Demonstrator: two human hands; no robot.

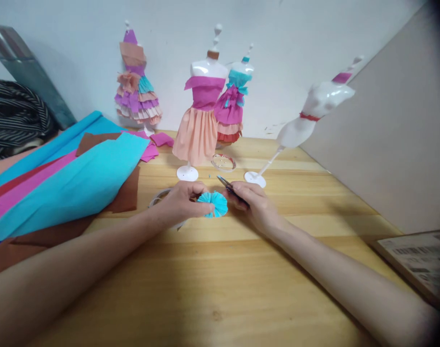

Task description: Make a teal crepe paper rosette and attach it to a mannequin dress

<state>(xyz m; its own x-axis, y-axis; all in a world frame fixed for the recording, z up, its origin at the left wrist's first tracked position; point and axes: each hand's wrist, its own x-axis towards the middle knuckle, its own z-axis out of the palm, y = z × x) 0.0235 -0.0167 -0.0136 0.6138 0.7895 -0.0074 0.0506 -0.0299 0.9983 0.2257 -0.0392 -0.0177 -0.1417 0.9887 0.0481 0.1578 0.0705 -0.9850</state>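
— Left hand (182,205): open or closed?
— Closed. Pinches a bright blue pleated rosette (219,205), with the thumb across its near face and the fingers behind.
— And located where, exactly?
— Held over the wooden table (220,289), between both hands, near the middle of the view.
— Right hand (256,205)?
— Closed too. Grips a pair of small scissors (227,184), with the tips aimed forward and to the left. Sits just beside the right edge of the rosette. Cannot tell whether spread or together at the blades.
— Anything just past the fingers?
— Yes: a tiny blue scrap (209,176) on the table, then a clear ring (223,169) a little farther back. Behind the left hand, a pale ring (155,197), partly covered.
— And at the back?
— Nearest the hands, a dress form (207,91) in magenta and peach; behind it to the right, a second form (238,77) in teal and magenta; farther left, a third form (135,96) in tiered ruffles. At the right, on a slant, a bare white form (292,130) with a red band (309,116) at the waist.
— Left side?
— Heaped with coloured paper sheets (71,188), mostly blue, with brown underneath. Beyond those, a striped bundle (18,115).
— Right?
— A cardboard box (418,260) with a printed label, near the forearm.
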